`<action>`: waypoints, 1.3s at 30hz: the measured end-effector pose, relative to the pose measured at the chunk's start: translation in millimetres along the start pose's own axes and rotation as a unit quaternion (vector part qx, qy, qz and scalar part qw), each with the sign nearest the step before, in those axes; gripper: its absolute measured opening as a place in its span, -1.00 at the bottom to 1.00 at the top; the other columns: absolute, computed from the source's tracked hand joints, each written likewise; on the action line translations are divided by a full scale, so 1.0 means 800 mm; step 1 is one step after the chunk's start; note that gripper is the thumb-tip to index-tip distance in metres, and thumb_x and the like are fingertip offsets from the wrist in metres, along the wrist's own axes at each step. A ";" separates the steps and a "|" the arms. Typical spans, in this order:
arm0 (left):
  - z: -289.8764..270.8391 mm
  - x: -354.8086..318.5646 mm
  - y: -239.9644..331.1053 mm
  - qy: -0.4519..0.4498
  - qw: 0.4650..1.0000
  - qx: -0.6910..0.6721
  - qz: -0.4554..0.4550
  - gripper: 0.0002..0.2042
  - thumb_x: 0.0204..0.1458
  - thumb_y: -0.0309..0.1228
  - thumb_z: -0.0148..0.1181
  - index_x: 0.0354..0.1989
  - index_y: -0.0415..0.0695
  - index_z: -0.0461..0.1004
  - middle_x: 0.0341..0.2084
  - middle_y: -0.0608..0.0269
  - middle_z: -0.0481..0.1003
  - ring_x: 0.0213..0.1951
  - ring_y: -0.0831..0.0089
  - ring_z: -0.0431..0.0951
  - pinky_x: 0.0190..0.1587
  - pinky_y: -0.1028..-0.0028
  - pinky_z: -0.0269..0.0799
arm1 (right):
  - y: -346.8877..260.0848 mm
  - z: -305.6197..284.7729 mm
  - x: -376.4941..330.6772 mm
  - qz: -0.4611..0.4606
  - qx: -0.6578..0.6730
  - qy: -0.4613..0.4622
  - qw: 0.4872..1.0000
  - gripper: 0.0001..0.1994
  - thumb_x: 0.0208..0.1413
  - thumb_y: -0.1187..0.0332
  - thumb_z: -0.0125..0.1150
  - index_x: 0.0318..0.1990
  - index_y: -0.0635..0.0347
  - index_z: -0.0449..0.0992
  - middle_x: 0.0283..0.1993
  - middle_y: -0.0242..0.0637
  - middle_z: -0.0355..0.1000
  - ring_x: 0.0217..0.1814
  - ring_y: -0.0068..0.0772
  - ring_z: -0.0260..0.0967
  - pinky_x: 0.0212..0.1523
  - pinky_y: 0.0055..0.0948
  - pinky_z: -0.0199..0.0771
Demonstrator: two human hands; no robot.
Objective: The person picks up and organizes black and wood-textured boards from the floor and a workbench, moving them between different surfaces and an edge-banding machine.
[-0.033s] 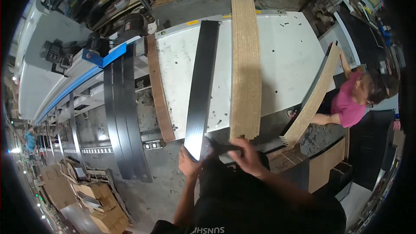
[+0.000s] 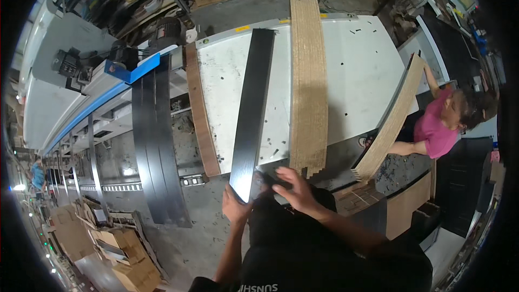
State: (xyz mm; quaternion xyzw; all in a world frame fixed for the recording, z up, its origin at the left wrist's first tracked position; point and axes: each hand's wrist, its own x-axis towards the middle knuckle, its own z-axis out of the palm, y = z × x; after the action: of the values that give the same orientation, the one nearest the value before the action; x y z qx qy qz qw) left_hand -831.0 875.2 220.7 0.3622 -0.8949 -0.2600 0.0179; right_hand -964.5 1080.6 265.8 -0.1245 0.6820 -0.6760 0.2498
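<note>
Clasps, in the curled left hand (image 2: pixel 235 205), the near end of a long, flat, black wood-grain board (image 2: pixel 253 92) pointed toward twelve o'clock over the white tabletop (image 2: pixel 362 84). Shifts the empty, loosely spread right hand (image 2: pixel 297 190) toward nine o'clock from the tan, ridged strip stack (image 2: pixel 308 92); holds one-handed.

Left hand (image 2: pixel 235 208) partly hidden by the dark board (image 2: pixel 252 108), distant blue-clad person (image 2: pixel 38 173) indistinct

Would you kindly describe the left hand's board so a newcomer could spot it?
Find the white table, then the tan stack on it. Left of that, the long board runs to the left hand, its black face unlike the stack or brown strip.
</note>
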 end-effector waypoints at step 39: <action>-0.220 -0.170 -0.199 0.006 0.902 -0.314 -0.297 -0.53 0.28 -0.11 0.24 0.01 -0.38 0.55 -0.26 0.04 0.65 -0.20 0.46 0.58 -0.05 0.35 0.51 | -0.063 0.421 0.047 0.182 0.247 -0.092 0.947 -0.50 0.20 0.09 0.47 0.10 0.27 0.50 -0.01 -0.31 0.55 0.02 -0.48 0.45 0.08 -0.41 0.45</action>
State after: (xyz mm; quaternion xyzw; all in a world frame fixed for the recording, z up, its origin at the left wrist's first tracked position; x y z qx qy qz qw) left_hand -589.8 789.3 317.5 0.5879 -0.6178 -0.5190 0.0580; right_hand -833.5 769.4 322.2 0.0060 0.4791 -0.7517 0.4532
